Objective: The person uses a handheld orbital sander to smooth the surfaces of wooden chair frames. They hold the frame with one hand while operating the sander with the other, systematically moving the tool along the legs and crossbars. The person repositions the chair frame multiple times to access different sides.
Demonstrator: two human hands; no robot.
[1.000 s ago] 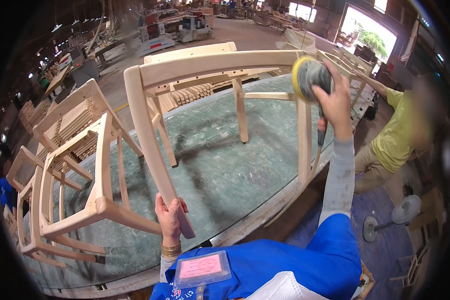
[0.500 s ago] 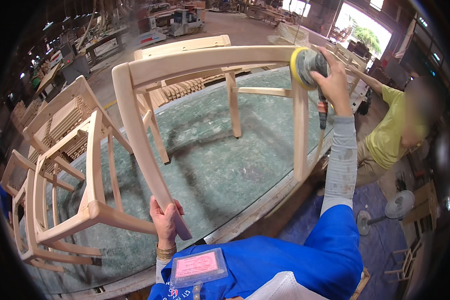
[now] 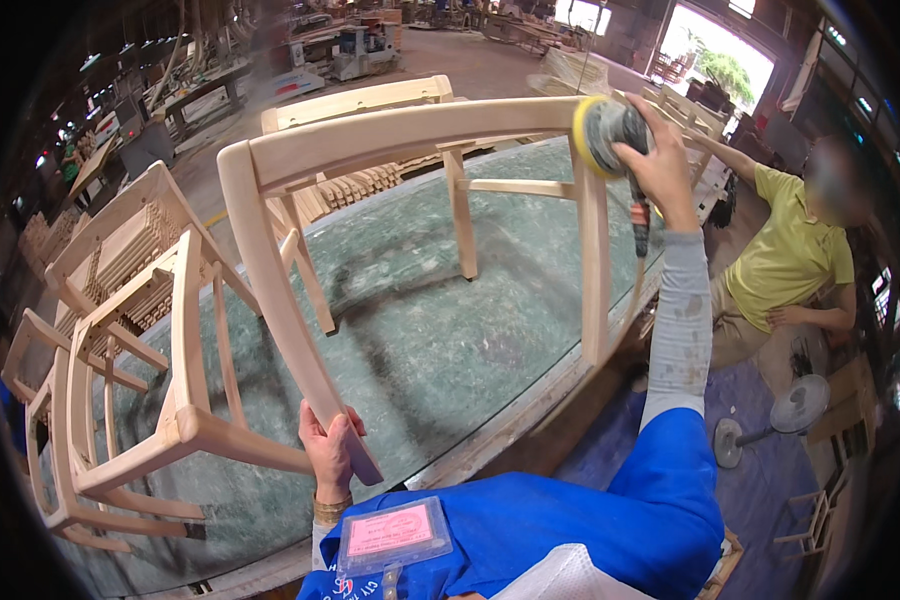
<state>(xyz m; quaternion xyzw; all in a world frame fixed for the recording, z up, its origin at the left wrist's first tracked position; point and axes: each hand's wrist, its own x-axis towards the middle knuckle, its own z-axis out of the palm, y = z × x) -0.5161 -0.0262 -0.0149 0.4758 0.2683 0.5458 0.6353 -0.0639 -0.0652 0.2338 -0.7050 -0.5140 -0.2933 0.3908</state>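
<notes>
A pale wooden chair frame (image 3: 410, 135) stands on the green-topped workbench (image 3: 460, 330), its curved rail running across the upper middle. My left hand (image 3: 331, 445) is closed round the lower end of its near left leg. My right hand (image 3: 662, 170) grips a handheld orbital sander (image 3: 610, 135) with a yellow pad edge. The sander's pad rests against the right corner of the frame, where the rail meets the right leg. A hose (image 3: 634, 280) runs down from the sander past the bench edge.
More chair frames (image 3: 185, 390) stand close on the left of the bench. Wooden slats (image 3: 350, 190) are stacked beyond it. At the right a person in a yellow shirt (image 3: 790, 235) works with an arm stretched out. A fan (image 3: 798, 405) stands on the floor at right.
The sander and my right hand have shifted slightly left at the frame's corner. My left hand keeps its hold. The co-worker has leaned and lowered one arm.
</notes>
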